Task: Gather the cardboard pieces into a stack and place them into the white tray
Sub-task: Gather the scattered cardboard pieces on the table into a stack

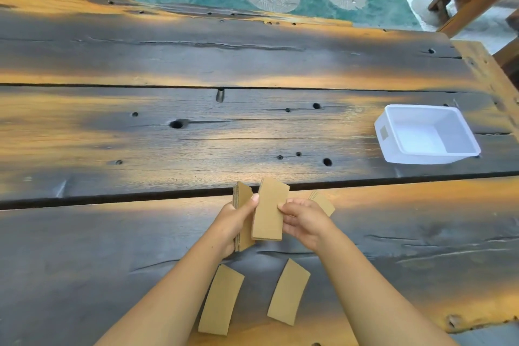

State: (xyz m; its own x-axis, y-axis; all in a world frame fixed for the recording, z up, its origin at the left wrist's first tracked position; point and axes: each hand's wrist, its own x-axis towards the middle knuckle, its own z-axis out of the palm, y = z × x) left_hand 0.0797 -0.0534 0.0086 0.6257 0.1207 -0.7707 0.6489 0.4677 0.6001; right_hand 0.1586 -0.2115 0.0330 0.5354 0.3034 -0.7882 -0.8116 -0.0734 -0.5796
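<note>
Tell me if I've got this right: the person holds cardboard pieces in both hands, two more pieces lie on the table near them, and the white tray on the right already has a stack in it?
Not quite. The head view shows the white tray empty. The rest holds: the left hand and right hand hold cardboard pieces, and two loose pieces lie on the table near the person.

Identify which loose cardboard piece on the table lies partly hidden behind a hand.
The piece beyond the right hand; the two near pieces lie fully visible.
</note>
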